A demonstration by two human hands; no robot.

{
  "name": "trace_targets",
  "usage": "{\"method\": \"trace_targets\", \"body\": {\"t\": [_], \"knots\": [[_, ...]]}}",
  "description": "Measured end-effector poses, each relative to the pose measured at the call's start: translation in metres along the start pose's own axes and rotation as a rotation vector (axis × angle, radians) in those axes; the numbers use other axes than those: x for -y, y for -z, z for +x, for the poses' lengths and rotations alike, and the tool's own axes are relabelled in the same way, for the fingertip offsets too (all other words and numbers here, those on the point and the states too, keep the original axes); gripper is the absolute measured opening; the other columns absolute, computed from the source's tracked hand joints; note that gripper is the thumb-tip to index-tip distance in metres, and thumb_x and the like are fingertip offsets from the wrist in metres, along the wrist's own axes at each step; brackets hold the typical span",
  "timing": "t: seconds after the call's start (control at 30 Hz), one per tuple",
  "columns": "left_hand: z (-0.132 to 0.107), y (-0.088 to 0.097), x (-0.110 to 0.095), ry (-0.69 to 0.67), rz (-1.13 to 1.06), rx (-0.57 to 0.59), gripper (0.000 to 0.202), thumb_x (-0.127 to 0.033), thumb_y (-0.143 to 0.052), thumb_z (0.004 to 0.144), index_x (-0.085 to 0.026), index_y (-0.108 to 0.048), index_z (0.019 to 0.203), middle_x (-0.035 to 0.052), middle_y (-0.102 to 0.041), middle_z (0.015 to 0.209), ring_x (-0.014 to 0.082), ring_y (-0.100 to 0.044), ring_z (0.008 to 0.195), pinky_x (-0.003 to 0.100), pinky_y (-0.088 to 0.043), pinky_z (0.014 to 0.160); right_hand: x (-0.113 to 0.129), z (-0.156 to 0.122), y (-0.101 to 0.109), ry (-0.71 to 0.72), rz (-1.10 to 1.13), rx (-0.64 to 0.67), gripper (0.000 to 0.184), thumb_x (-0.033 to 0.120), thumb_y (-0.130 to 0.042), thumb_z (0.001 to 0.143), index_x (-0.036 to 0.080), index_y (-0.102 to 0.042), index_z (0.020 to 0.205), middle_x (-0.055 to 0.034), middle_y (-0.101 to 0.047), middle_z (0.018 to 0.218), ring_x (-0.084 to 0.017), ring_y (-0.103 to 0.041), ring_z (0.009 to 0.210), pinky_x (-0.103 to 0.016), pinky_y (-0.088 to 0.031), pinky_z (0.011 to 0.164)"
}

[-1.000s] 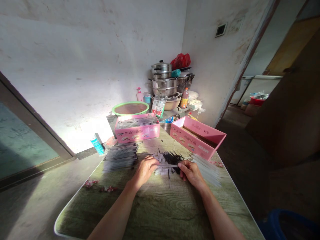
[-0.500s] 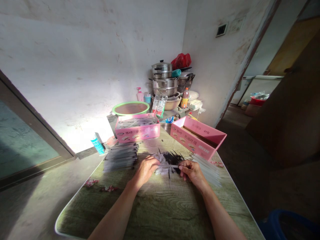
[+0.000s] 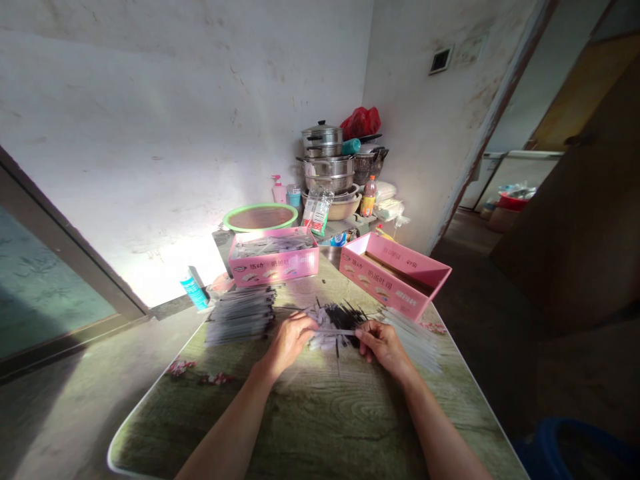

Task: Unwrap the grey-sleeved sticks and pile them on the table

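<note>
- Head view, lower middle of the frame: the left hand and the right hand meet over a green, wood-patterned counter, each at one end of a thin pale strip.
- Each hand's grip is pinched on its end of the strip, fingertips pressed together, and the strip runs level between them just above the counter.
- Right behind the strip lies a loose heap of dark sticks, fanned out and untidy; a few pale pieces are mixed in at its near edge.
- Left of the heap sits a neat stack of flat packets, laid side by side. This looks like the finished share.
- Right of the right hand lies a spread of clear sleeves, which appear unfilled, though they are too blurred to be sure.
- Toward the upper middle, a pink box looks well filled with similar packets; a second pink box, tilted at the right, seems to hold little.
- Judging by the piles, a good part is done, but the dark heap and the clear sleeves show plenty left.
- Farther back stand a green basin and stacked metal pots.
</note>
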State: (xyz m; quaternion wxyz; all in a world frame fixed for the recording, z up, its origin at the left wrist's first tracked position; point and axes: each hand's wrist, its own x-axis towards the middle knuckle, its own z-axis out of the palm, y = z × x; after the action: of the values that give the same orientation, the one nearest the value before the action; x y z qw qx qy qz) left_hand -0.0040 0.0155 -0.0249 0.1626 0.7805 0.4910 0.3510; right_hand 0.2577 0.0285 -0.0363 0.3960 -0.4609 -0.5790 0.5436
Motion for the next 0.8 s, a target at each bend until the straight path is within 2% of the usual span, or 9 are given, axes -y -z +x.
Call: {"method": "trace_targets", "body": {"t": [0.1, 0.27, 0.4, 0.5, 0.6, 0.7, 0.8], "knots": [[0.001, 0.001, -0.001, 0.008, -0.001, 0.017, 0.015, -0.018, -0.057, 0.085, -0.023, -0.071, 0.084, 0.0048, -0.071, 0.086, 0.0218, -0.064, 0.09, 0.033, -0.05, 0.077, 0.002, 0.0, 0.001, 0.026, -0.008, -0.01, 0.041, 0.056, -0.072, 0.073, 0.018, -0.056, 0.068, 0.0018, -0.06, 0.051, -0.01, -0.049, 0.038, -0.022, -0.034, 0.04], [0.001, 0.001, 0.004, 0.034, 0.013, 0.026, 0.014, -0.019, -0.056, 0.085, -0.023, -0.07, 0.084, 0.0045, -0.07, 0.087, 0.0225, -0.063, 0.09, 0.034, -0.049, 0.078, 0.006, -0.002, 0.007, 0.058, 0.013, -0.073, 0.034, 0.05, -0.074, 0.071, 0.019, -0.058, 0.072, 0.0003, -0.063, 0.057, -0.012, -0.052, 0.043, -0.023, -0.035, 0.041], [0.001, 0.001, 0.01, 0.04, 0.04, -0.014, 0.012, -0.019, -0.058, 0.084, -0.023, -0.069, 0.086, 0.004, -0.069, 0.087, 0.0226, -0.063, 0.09, 0.033, -0.048, 0.078, 0.003, 0.0, 0.007, 0.122, -0.175, -0.182, 0.022, 0.041, -0.067, 0.077, 0.021, -0.061, 0.073, 0.0015, -0.059, 0.053, -0.014, -0.05, 0.045, -0.026, -0.038, 0.046], [0.001, 0.0, 0.009, 0.044, 0.054, -0.027, 0.012, -0.019, -0.058, 0.084, -0.023, -0.069, 0.085, 0.0039, -0.069, 0.086, 0.0231, -0.063, 0.09, 0.033, -0.048, 0.077, -0.003, 0.002, 0.004, 0.183, -0.368, -0.196, 0.015, 0.036, -0.063, 0.079, 0.022, -0.065, 0.075, 0.0009, -0.06, 0.054, -0.017, -0.054, 0.05, -0.029, -0.041, 0.054], [0.001, 0.0, 0.008, 0.038, 0.056, -0.037, 0.011, -0.019, -0.058, 0.084, -0.023, -0.068, 0.083, 0.004, -0.069, 0.085, 0.0231, -0.063, 0.088, 0.033, -0.049, 0.076, -0.005, 0.003, 0.004, 0.206, -0.455, -0.203, 0.018, 0.036, -0.06, 0.083, 0.022, -0.069, 0.086, 0.0007, -0.061, 0.054, -0.019, -0.056, 0.053, -0.03, -0.041, 0.057], [0.001, 0.001, 0.006, 0.035, 0.043, -0.024, 0.011, -0.02, -0.058, 0.084, -0.023, -0.069, 0.084, 0.0047, -0.07, 0.087, 0.0234, -0.063, 0.089, 0.034, -0.05, 0.077, -0.004, 0.002, 0.005, 0.23, -0.444, -0.206, 0.025, 0.039, -0.055, 0.087, 0.021, -0.071, 0.096, 0.0006, -0.062, 0.055, -0.019, -0.058, 0.053, -0.03, -0.042, 0.059], [0.001, 0.001, 0.004, 0.024, 0.027, -0.008, 0.011, -0.02, -0.058, 0.085, -0.023, -0.069, 0.085, 0.0049, -0.07, 0.087, 0.0232, -0.063, 0.089, 0.034, -0.05, 0.078, -0.002, 0.0, 0.003, 0.254, -0.428, -0.166, 0.024, 0.04, -0.055, 0.088, 0.022, -0.071, 0.089, 0.0004, -0.062, 0.055, -0.019, -0.058, 0.054, -0.029, -0.042, 0.059]]}}
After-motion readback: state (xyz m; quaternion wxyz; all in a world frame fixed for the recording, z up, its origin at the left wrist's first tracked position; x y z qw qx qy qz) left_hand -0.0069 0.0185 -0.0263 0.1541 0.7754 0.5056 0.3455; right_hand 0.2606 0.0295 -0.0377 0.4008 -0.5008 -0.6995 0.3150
